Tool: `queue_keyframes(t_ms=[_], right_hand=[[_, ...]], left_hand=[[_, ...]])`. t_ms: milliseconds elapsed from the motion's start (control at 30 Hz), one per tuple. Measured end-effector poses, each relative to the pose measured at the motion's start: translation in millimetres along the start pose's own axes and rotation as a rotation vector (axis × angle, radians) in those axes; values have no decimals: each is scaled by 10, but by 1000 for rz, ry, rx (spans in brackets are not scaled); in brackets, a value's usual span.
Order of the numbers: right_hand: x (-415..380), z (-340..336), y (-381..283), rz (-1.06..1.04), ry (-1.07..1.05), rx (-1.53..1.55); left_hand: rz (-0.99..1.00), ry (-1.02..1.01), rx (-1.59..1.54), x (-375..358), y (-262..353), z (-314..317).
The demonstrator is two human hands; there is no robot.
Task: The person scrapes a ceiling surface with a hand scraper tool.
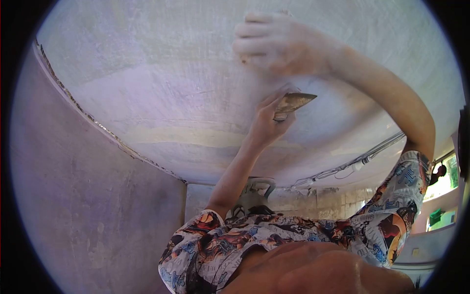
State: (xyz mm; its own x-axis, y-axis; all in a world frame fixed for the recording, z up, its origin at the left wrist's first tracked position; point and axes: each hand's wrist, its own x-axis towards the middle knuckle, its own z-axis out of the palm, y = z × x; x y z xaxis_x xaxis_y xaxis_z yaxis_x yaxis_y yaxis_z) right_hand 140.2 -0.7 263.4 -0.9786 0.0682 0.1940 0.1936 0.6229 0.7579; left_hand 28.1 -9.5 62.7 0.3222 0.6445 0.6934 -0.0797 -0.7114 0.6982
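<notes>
My left hand [272, 122] is closed around a putty knife [295, 102]. The knife's stained, roughly triangular blade points to the right, and my fingers hide much of its handle. Above it, my right hand [276, 43] is curled, with its fingers bent and pale with dust, close against the plastered surface [161, 63]. Whatever may be inside those fingers is hidden, and slight blur softens the hand. The surface behind both hands is whitish, with uneven smears and a yellowish band. Both forearms come out of a colourful printed shirt [274, 232].
A purplish-grey wall [98, 206] on the left meets the pale surface along a rough, cracked seam [105, 128]. Loose cables [360, 159] run along the lower right. Beyond my right arm is a bright opening [443, 179] with a green object [435, 217] below it.
</notes>
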Motion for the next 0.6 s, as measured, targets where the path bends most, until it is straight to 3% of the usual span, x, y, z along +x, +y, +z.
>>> queue_keyframes(t_ms=[100, 200, 267, 333, 367, 433, 500, 567, 600], right_hand=[[-269, -263, 273, -17, 91, 37], [-439, -534, 525, 35, 159, -149], [-371, -253, 141, 676, 71, 329], [-133, 347, -11, 182, 228, 457], [-15, 346, -12, 184, 219, 461], [184, 242, 0, -36, -248, 239], [-227, 32, 279, 115, -11, 376], [-570, -272, 436, 578, 96, 439], [-532, -254, 453, 570, 98, 433]], left_hand=[[4, 9, 23, -28, -57, 4], [89, 21, 42, 55, -49, 9], [103, 7, 26, 10, -21, -12], [-14, 49, 51, 1, -65, -32], [-18, 49, 43, 30, -90, -28], [20, 49, 76, 34, -101, -100], [38, 59, 80, -7, -167, -86], [71, 59, 74, 18, -152, -54], [107, 53, 61, 28, -127, -37]])
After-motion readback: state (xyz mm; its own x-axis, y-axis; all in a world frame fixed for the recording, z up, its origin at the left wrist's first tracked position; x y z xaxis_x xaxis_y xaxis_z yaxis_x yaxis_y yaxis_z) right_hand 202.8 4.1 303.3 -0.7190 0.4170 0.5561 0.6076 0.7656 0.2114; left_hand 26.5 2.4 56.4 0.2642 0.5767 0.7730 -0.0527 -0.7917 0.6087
